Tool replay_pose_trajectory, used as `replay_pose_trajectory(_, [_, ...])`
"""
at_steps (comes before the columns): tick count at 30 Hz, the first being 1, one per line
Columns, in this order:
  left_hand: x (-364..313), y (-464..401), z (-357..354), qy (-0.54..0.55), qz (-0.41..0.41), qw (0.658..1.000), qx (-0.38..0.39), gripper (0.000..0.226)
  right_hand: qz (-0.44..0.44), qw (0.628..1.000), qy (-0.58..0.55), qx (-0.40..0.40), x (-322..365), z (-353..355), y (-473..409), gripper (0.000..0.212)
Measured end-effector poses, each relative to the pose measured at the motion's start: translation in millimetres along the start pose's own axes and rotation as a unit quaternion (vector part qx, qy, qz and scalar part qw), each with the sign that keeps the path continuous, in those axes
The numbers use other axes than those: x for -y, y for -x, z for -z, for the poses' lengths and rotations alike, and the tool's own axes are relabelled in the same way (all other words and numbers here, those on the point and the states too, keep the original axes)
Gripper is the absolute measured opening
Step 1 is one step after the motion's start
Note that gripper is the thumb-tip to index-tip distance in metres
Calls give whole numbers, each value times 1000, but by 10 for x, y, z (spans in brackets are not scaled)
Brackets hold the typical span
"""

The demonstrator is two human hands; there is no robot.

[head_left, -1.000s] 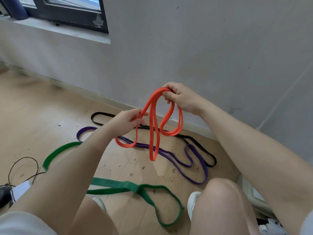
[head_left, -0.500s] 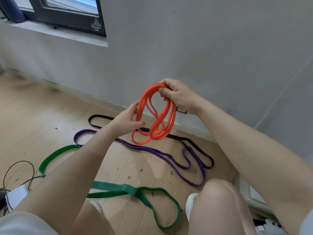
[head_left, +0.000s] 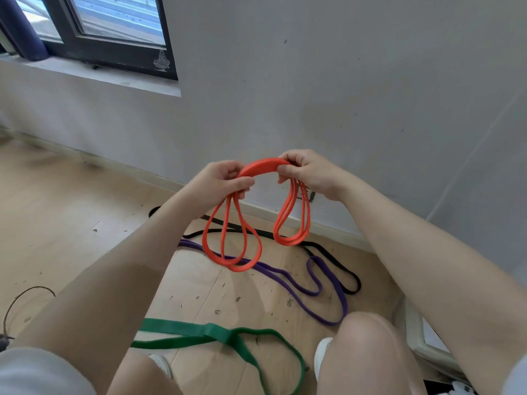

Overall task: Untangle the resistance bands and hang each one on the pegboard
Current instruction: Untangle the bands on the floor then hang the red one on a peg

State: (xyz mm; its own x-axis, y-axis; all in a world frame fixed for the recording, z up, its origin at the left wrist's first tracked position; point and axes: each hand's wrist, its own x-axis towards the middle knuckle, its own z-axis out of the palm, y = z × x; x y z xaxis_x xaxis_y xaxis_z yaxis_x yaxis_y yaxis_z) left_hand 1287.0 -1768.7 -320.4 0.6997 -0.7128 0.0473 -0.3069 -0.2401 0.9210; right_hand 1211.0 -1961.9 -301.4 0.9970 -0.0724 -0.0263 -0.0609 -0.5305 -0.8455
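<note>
A home room: wooden floor (head_left: 71, 212), plain wall (head_left: 342, 95), window (head_left: 114, 21).

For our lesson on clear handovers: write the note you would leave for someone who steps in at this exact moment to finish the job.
Left hand and right hand both grip the orange band, gathered into hanging loops between them, clear of the floor.
The black band, purple band and green band lie on the wooden floor, black and purple overlapping near the wall.
Done: orange separated from the rest.
Left: hang orange, then sort out and hang the other three. No pegboard is in view.
</note>
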Motion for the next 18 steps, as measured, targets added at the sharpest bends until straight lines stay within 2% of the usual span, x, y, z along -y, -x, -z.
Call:
replay_pose_trajectory(3, [-176,-111,-14,-32,-19,999,-5,12,-21,1000,5,4,-52,82,12,10])
replay_pose_trajectory(6, [-376,-222,-35,-58,-41,997,-19,12,3,998,-51,21,-2,142,21,37])
replay_pose_trajectory(8, [-482,-287,-25,-65,-56,996,-30,13,49,995,-83,-22,97,135,4,51])
replay_pose_trajectory(9, [-520,-316,-14,-67,-60,995,-34,14,69,992,-93,-53,157,129,-15,52])
replay_pose_trajectory(14, [-621,-522,43,-26,-77,993,-88,18,114,980,-106,-127,357,141,-253,24])
replay_pose_trajectory(16, [-614,-649,78,46,-76,989,-122,19,111,979,-108,-133,332,169,-404,17])
replay_pose_trajectory(18, [-602,-816,132,75,-89,985,-130,12,105,983,-87,-121,288,215,-572,16])
